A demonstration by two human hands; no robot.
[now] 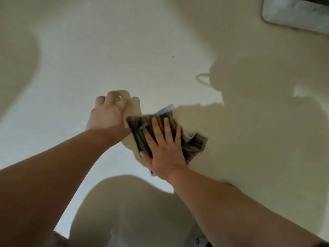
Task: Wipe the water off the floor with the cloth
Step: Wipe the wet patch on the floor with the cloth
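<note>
A dark striped cloth [140, 129] lies crumpled on the pale cream floor [124, 50] near the middle of the view. My right hand [164, 148] presses flat on top of it, fingers spread. Just left of the cloth, my left hand [108, 111] rests on the floor on its fingertips, fingers curled, holding nothing. The picture is blurred by motion. I cannot make out any water on the floor.
A white, bag-like object [295, 13] sits at the top right corner. Large shadows of my head and arms cover the right and lower floor. A thin loop-shaped shadow falls on the floor at the right of centre.
</note>
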